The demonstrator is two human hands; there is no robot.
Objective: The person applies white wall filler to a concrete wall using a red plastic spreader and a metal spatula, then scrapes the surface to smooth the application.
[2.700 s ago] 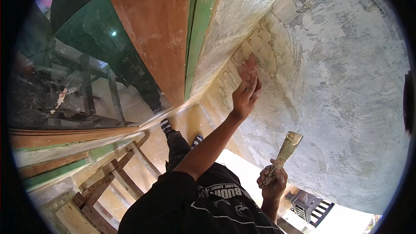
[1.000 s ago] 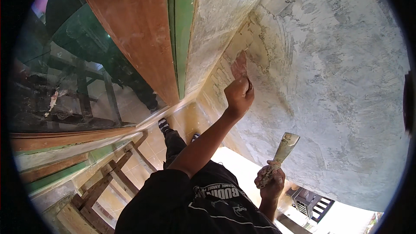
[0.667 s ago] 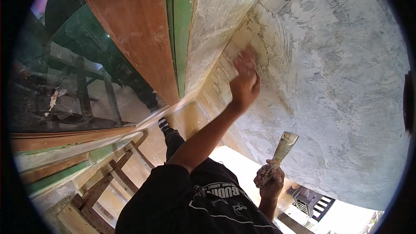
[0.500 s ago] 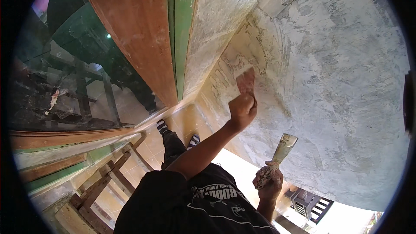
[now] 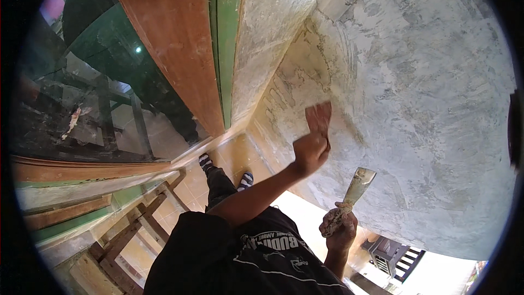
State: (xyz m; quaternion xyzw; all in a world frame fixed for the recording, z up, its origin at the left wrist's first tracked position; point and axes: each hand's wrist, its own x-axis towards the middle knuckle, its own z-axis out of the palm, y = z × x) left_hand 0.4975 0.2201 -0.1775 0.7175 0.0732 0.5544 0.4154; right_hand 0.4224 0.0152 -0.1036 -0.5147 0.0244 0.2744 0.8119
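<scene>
My left hand (image 5: 311, 152) is closed around the handle of a scraper (image 5: 319, 116) with a flat, reddish-brown blade, slightly blurred. That blade is at the patchy grey-white plastered wall (image 5: 415, 98), below an uneven, ridged yellowish patch (image 5: 303, 68) near the corner. I cannot tell whether its edge touches the surface. Lower and to the right, my right hand (image 5: 339, 227) grips a putty knife (image 5: 360, 184), blade pointing up. Pale filler crusts its handle, and its broad metal blade is smeared.
On the left stand a brown wooden frame (image 5: 169, 38), a green strip (image 5: 229, 27) and a dark, reflective glass pane (image 5: 98, 114). A wooden rack (image 5: 131, 235) stands at the lower left. My feet, in striped footwear (image 5: 245, 180), are on the tiled floor (image 5: 232, 153). A dark slatted piece of furniture (image 5: 390, 257) is at the lower right.
My left hand and its scraper have moved down the wall and slightly to the right. My right hand with the putty knife has stayed nearly in place.
</scene>
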